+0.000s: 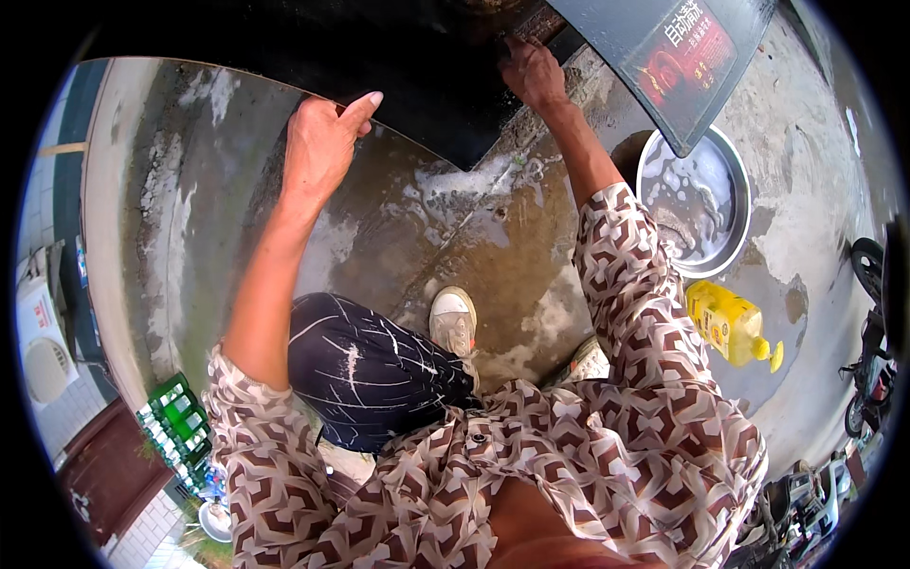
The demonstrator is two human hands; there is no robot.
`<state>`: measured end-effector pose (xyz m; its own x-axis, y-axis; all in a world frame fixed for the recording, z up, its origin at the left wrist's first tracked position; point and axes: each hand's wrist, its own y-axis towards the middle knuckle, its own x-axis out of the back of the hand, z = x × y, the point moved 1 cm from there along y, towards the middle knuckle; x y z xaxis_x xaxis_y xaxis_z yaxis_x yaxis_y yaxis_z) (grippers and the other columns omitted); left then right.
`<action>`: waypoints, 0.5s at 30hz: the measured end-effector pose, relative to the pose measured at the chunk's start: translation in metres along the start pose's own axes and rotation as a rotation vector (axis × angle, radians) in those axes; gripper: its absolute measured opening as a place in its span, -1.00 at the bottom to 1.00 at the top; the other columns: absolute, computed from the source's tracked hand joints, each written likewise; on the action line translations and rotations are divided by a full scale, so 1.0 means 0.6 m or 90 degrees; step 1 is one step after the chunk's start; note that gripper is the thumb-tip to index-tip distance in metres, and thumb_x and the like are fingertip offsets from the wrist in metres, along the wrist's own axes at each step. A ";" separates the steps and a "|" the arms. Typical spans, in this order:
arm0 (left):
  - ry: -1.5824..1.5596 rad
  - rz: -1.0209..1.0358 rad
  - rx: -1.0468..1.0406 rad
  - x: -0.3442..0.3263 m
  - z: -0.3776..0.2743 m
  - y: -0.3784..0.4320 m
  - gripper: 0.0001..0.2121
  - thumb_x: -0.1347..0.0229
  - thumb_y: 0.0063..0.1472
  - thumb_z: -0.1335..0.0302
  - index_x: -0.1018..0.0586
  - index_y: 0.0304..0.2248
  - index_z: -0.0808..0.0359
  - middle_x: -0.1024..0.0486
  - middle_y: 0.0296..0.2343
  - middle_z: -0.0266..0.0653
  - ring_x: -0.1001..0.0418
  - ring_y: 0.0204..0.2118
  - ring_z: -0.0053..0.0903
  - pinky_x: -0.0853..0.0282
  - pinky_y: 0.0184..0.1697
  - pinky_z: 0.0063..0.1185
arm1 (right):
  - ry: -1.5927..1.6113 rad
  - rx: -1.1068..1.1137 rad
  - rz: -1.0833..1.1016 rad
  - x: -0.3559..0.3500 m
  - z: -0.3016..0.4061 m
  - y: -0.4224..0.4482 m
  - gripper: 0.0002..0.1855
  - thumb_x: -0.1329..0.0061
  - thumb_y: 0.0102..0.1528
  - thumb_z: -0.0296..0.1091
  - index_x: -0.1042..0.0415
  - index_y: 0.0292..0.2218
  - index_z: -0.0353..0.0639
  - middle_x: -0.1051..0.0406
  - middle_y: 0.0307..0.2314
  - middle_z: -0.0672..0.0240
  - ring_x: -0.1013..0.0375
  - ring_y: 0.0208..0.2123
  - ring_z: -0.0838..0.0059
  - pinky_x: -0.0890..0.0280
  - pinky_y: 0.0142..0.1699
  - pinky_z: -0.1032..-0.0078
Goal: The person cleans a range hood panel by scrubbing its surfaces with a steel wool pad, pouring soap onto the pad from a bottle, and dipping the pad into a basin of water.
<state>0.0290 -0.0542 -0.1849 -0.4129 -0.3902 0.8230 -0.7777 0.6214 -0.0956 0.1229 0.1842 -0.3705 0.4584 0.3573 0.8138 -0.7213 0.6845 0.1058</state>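
My left hand (320, 142) holds the near edge of a large dark panel (398, 92), its thumb lying on top and its fingers curled at the edge. On the panel's right side, my right hand (533, 71) rests with bent fingers; whether it grips a cloth or anything else is too dark to tell. Beside my right forearm, a grey panel (611, 28) with a red printed sticker juts over a round metal basin (743, 206) of sudsy water. The dark panel's far part is lost in shadow.
A yellow plastic bottle (724, 321) lies on the wet concrete floor (398, 235) by the basin. My shoes (453, 316) stand below the panel's corner. Green crates of bottles (174, 419) are at lower left, near an outdoor air-conditioner unit (46, 341). Motorbikes (871, 377) stand at far right.
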 end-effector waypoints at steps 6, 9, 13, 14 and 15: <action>0.023 0.065 0.044 0.005 -0.014 -0.014 -0.57 -0.08 0.20 0.20 -0.55 -0.56 0.51 -0.53 -0.64 -0.08 -0.53 -0.53 -0.40 -0.40 -0.36 -0.47 | 0.285 0.002 0.191 0.073 -0.010 -0.015 -0.57 0.05 0.13 -0.13 -0.39 0.00 -0.10 -0.26 0.04 0.26 -0.32 0.03 0.18 -0.30 0.00 0.18; 0.065 0.271 0.036 -0.013 -0.020 -0.015 -0.65 0.06 0.26 0.33 -0.51 -0.51 0.49 -0.53 -0.63 -0.09 -0.52 -0.54 -0.40 -0.40 -0.39 -0.44 | 0.755 -0.145 0.138 0.092 -0.161 -0.024 -0.61 0.07 0.18 -0.18 -0.37 0.02 -0.06 -0.20 0.09 0.26 -0.31 0.03 0.27 -0.37 -0.12 0.20; 0.027 0.335 -0.047 -0.017 -0.067 -0.027 -0.71 0.10 0.26 0.45 -0.48 -0.51 0.51 -0.53 -0.64 -0.09 -0.53 -0.55 -0.44 -0.44 -0.41 -0.52 | 1.233 -0.254 0.055 0.184 -0.169 -0.064 -0.69 0.08 0.19 -0.33 -0.37 -0.02 -0.07 -0.36 -0.06 0.26 -0.44 -0.17 0.40 -0.37 -0.41 0.44; 0.006 0.332 -0.106 -0.019 -0.090 -0.029 -0.73 0.10 0.24 0.48 -0.48 -0.50 0.51 -0.53 -0.64 -0.08 -0.53 -0.54 -0.43 -0.44 -0.40 -0.51 | 1.264 -0.272 0.049 0.233 -0.153 -0.070 -0.71 0.09 0.19 -0.36 -0.37 -0.04 -0.07 -0.40 -0.10 0.26 -0.47 -0.21 0.43 -0.36 -0.47 0.51; -0.026 0.332 -0.150 -0.019 -0.110 -0.036 -0.77 0.11 0.22 0.52 -0.49 -0.48 0.51 -0.54 -0.62 -0.09 -0.54 -0.52 -0.42 -0.45 -0.38 -0.51 | 1.098 -0.298 0.053 0.268 -0.139 -0.074 -0.69 0.15 0.21 -0.38 -0.34 -0.02 -0.14 -0.42 -0.20 0.29 -0.47 -0.29 0.47 -0.42 -0.41 0.50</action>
<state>0.0821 -0.0184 -0.1552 -0.7352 -0.0153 0.6777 -0.3420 0.8716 -0.3513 0.2720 0.2644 -0.2920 0.6233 0.3810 -0.6828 -0.7169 0.6272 -0.3045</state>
